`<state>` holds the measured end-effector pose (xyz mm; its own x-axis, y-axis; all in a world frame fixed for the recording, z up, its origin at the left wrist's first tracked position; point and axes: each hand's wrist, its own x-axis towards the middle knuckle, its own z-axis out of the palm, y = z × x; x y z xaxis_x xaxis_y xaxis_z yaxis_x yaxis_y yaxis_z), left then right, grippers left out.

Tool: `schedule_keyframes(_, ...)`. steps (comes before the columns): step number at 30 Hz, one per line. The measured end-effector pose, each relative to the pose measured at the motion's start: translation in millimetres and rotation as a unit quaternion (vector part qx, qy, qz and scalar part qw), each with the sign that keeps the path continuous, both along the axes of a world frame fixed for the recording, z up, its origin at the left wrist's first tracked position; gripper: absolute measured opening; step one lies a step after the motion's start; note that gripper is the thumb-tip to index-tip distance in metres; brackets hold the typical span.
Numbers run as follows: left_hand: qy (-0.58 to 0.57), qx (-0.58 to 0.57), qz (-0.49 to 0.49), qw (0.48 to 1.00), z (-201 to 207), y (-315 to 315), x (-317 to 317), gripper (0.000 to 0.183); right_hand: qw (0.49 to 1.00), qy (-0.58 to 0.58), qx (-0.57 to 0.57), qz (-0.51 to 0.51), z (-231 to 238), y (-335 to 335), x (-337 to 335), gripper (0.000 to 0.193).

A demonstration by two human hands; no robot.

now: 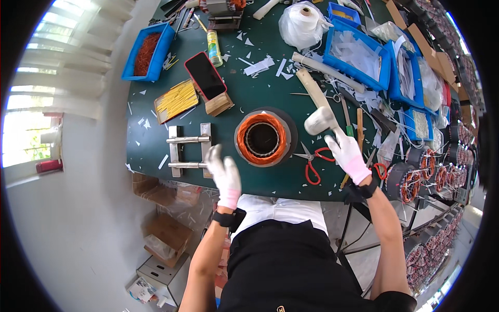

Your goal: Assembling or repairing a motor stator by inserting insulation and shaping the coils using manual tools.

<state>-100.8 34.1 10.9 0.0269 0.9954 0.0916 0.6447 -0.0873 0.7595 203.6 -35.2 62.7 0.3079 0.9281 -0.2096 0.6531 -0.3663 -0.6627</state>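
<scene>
A motor stator (240,120) with an orange copper winding ring stands on the green table in front of me, its round bore facing up. My left hand (225,176), in a white glove, is left of it with fingers apart and nothing in them. Its fingertips are over the right end of a metal frame of two bars and two rods (188,139). On the right, my gloved right hand (347,155) has its fingers stretched toward the white head of a mallet (318,121); I cannot tell whether they touch. Red-handled scissors (313,167) lie between stator and right hand.
A phone (206,76) leans on a wooden block (219,104) beside a tray of yellow sticks (176,100). Blue bins (358,52) hold paper pieces at far right; another blue bin (165,47) holds reddish wire. More wound stators (408,184) stand right of the table. White scraps litter the tabletop.
</scene>
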Motion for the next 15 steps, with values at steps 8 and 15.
schedule_keyframes(8, -0.107, 0.038, -0.085, 0.990, -31, 3, 43, 0.055, 0.990, -0.045, 0.058, 0.117, 14, 0, -57, 0.023)
schedule_keyframes(15, -0.370, -0.081, 0.092, 0.921, -31, 11, 52, 0.051, 0.985, 0.094, -0.071, 0.122, 92, 79, -28, 0.039)
